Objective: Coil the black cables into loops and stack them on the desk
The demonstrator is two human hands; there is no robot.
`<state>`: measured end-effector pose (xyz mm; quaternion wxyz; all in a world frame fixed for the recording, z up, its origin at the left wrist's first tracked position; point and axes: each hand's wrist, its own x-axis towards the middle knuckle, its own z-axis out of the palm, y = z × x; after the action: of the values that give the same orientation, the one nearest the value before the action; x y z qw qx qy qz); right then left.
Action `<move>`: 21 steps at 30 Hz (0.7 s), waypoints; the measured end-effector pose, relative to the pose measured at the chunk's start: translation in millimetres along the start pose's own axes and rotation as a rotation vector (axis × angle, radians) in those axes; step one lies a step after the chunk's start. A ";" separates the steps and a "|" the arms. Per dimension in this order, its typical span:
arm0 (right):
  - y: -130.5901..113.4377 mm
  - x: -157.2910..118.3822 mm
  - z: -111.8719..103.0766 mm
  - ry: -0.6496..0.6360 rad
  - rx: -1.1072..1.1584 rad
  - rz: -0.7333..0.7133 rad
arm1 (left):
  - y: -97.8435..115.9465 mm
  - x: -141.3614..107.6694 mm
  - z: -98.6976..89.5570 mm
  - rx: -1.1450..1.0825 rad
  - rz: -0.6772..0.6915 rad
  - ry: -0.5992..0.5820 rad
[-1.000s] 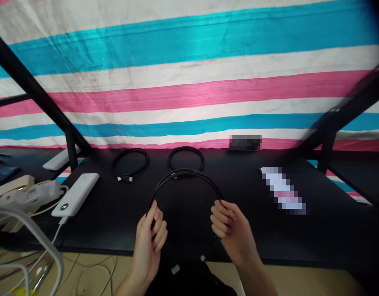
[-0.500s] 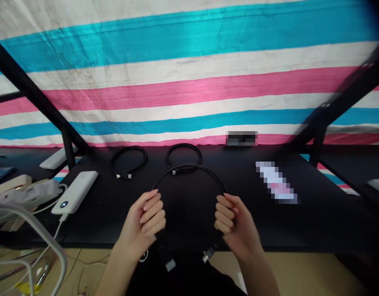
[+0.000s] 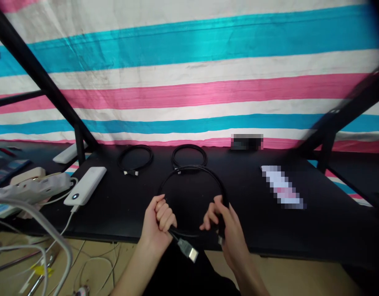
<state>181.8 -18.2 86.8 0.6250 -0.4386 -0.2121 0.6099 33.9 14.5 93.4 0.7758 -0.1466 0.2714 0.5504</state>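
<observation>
A coiled black cable (image 3: 204,168) is held up in a loop between my two hands, above the front of the black table (image 3: 288,224). My left hand (image 3: 161,220) is closed in a fist round the left side of the loop. From below it sticks out a plug (image 3: 187,250) with a bare metal tip, pointing down and right. On the right side, my right hand (image 3: 224,224) has the cable between thumb and fingers, its fingers partly loosened. The cable's other plug (image 3: 220,237) shows near that palm.
Two more coiled black cables, a left one (image 3: 151,158) and a middle one (image 3: 189,146), lie at the back. A white power bank (image 3: 86,187) and power strip (image 3: 38,187) are on the left. Blurred-out items, a pale one (image 3: 282,187) and a dark one (image 3: 247,142), lie rightward.
My right hand has turned and loosened its fist round the cable. My left hand has shifted right and turned, bringing its plug up and right. The view has moved slightly left.
</observation>
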 end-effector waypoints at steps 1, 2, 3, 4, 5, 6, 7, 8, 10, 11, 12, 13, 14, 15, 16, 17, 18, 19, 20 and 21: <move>5.5 -1.8 1.7 -0.007 -0.078 -0.009 | -2.3 0.9 -0.4 0.001 0.030 -0.006; 10.5 -3.2 2.3 -0.014 -0.148 -0.006 | -4.0 1.6 -0.4 0.004 0.059 -0.016; 14.8 -4.0 1.7 -0.021 -0.215 0.006 | -5.4 2.4 -0.3 0.022 0.090 -0.032; 18.2 -3.9 0.3 -0.026 -0.279 0.027 | -6.4 3.4 -0.4 0.066 0.126 -0.051; 20.6 -2.7 -1.7 -0.035 -0.341 0.061 | -7.0 4.9 -0.7 0.145 0.173 -0.068; 22.0 -0.3 -4.3 -0.052 -0.396 0.097 | -7.1 7.1 -1.7 0.285 0.243 -0.086; 22.3 3.3 -7.3 -0.075 -0.445 0.128 | -6.5 10.1 -3.3 0.466 0.326 -0.099; 21.6 8.1 -10.5 -0.102 -0.489 0.148 | -5.1 14.0 -5.7 0.654 0.408 -0.104; 17.6 20.6 -17.1 -0.147 -0.569 0.131 | 0.0 23.9 -11.8 0.955 0.519 -0.101; 14.8 27.9 -20.2 -0.161 -0.606 0.104 | 3.2 29.5 -14.8 1.045 0.531 -0.099; 11.6 35.8 -22.8 -0.167 -0.646 0.078 | 6.5 35.5 -17.2 1.105 0.519 -0.096; 8.2 43.9 -24.9 -0.164 -0.696 0.057 | 9.5 41.5 -18.3 1.142 0.489 -0.096; 4.5 52.4 -26.3 -0.156 -0.752 0.041 | 12.0 47.6 -17.8 1.182 0.461 -0.097; 0.8 61.0 -26.7 -0.145 -0.806 0.027 | 14.0 53.7 -15.2 1.214 0.437 -0.099; -3.1 69.8 -26.2 -0.137 -0.856 0.013 | 15.7 59.9 -10.3 1.234 0.420 -0.103; -6.9 78.8 -24.7 -0.133 -0.895 -0.005 | 17.3 66.3 -3.2 1.245 0.415 -0.109; -10.4 88.2 -22.4 -0.138 -0.922 -0.023 | 19.3 73.0 5.6 1.247 0.419 -0.113; -13.6 98.0 -19.5 -0.151 -0.935 -0.040 | 21.7 80.2 15.6 1.249 0.425 -0.118; -16.0 108.2 -16.4 -0.168 -0.938 -0.052 | 24.7 87.8 25.8 1.253 0.431 -0.120; -17.6 118.9 -13.3 -0.180 -0.938 -0.061 | 28.1 95.9 35.4 1.260 0.436 -0.117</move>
<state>222.3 92.9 61.9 0.3563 -0.6124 -0.5306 0.4653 40.5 117.2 68.2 0.5978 0.4228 0.5217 0.4379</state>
